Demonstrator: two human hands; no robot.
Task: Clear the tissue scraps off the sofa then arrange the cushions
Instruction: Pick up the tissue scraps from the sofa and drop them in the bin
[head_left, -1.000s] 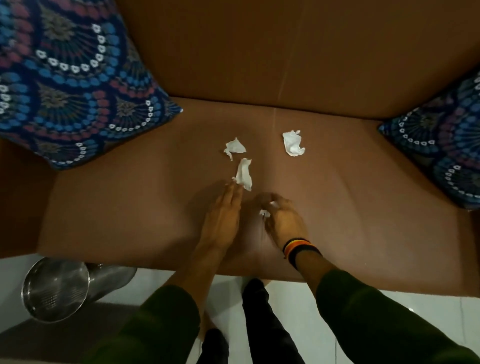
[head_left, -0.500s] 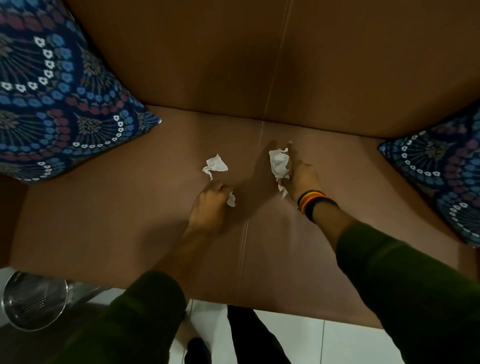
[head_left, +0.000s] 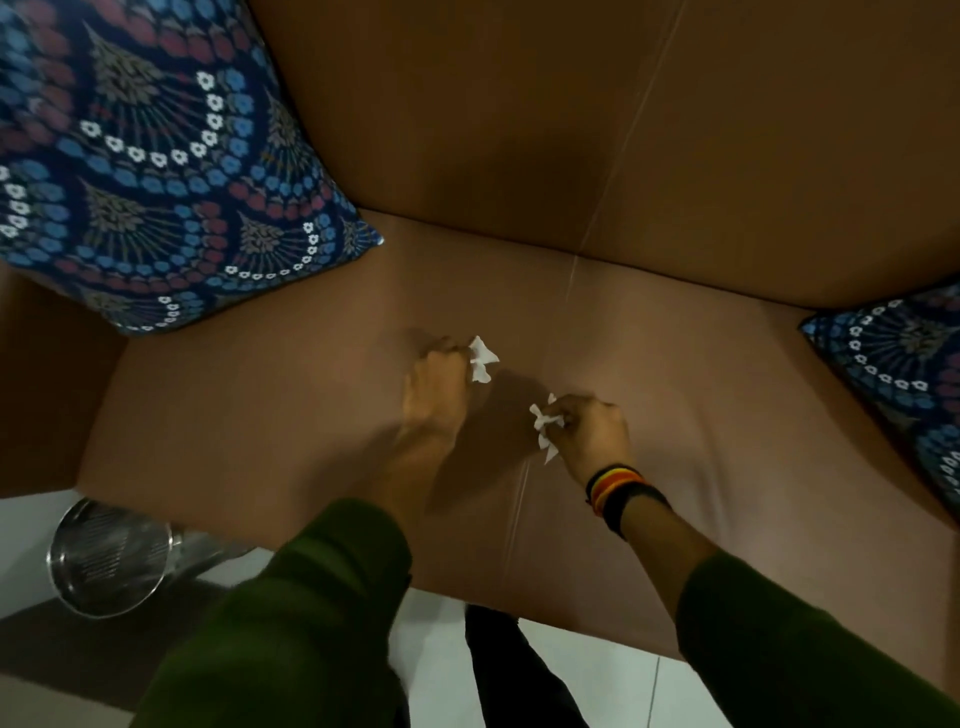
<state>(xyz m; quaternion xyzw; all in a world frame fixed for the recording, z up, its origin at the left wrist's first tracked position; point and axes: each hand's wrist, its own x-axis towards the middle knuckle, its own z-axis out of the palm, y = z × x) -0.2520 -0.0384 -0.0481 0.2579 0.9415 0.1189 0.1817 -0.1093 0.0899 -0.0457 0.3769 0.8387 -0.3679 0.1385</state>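
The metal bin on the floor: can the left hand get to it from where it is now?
Probably yes. The bin stands open-topped on the floor at the person's left, just below the sofa edge. Nothing lies between it and the left hand, which is closed on tissue.

both hands are over the brown sofa seat (head_left: 260, 415). the left hand (head_left: 434, 387) is closed around a white tissue scrap (head_left: 480, 359), the right hand (head_left: 589, 434) around another tissue scrap (head_left: 544, 426). patterned blue cushions sit at the left (head_left: 156, 156) and right (head_left: 904, 374) ends. a steel bin (head_left: 109, 561) stands on the floor.
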